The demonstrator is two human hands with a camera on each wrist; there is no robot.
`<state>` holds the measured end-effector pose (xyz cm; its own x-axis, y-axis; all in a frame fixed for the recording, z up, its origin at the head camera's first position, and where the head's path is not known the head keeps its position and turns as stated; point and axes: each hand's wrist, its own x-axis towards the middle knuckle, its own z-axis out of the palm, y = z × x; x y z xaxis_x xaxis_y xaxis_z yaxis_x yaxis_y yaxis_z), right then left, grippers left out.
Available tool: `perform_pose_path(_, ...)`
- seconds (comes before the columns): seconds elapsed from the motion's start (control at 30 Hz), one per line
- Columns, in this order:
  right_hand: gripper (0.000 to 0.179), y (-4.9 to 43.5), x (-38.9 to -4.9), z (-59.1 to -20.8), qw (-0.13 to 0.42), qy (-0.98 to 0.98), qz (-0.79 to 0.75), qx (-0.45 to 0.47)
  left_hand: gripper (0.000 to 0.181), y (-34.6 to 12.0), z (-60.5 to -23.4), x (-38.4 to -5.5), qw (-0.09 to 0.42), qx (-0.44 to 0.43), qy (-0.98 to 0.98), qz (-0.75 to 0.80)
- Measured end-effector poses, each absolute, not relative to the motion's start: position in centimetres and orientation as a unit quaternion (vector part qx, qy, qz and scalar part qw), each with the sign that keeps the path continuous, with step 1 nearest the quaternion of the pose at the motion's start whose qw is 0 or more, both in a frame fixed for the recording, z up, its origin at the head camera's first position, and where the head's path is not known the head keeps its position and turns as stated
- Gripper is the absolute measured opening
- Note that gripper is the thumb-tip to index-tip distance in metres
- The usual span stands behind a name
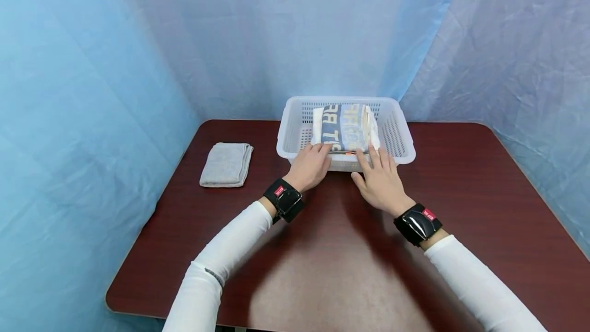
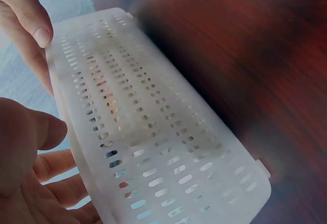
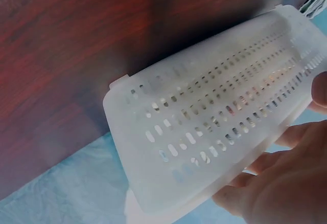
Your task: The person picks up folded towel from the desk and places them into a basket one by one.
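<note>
A white perforated plastic basket (image 1: 401, 137) stands at the back of the table. In it lies a folded towel (image 1: 343, 127), white, blue and cream with large lettering. My left hand (image 1: 310, 168) reaches over the basket's front rim, fingertips at the towel's near edge and fingers gently bent. In the left wrist view its thumb (image 2: 48, 132) stands off the basket wall. Beside it my right hand (image 1: 380, 181) extends spread, nearly straight fingers across the rim to the towel's near right corner. Neither hand grips anything.
Left of the basket, a folded grey cloth (image 1: 227, 165) lies on the dark red wooden table (image 1: 341, 265). Light blue fabric (image 1: 258, 35) hangs behind the table and along its sides. Both wrists wear black bands.
</note>
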<state>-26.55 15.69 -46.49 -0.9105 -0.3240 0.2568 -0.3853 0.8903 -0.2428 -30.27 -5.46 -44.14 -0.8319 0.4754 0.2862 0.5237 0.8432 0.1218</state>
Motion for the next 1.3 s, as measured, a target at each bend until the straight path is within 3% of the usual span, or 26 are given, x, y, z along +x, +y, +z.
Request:
perform_pose_path(0.4,0.065,16.1,-24.9,-46.8,0.084,-0.966,0.157,0.190,0.040,-7.2,-44.9,-28.3,0.161,-0.287,-0.940,-0.089)
perform_pose_path(1.0,0.066,16.0,-25.0,-47.5,0.084,-0.964,0.166,0.188,0.038,-11.8,-44.3,-27.2,0.127,-0.236,-0.956,-0.117)
perform_pose_path(1.3,0.066,16.1,-25.1,-47.8,0.092,-0.964,0.166,0.186,0.035,-13.7,-44.2,-27.2,0.140,-0.216,-0.959,-0.123)
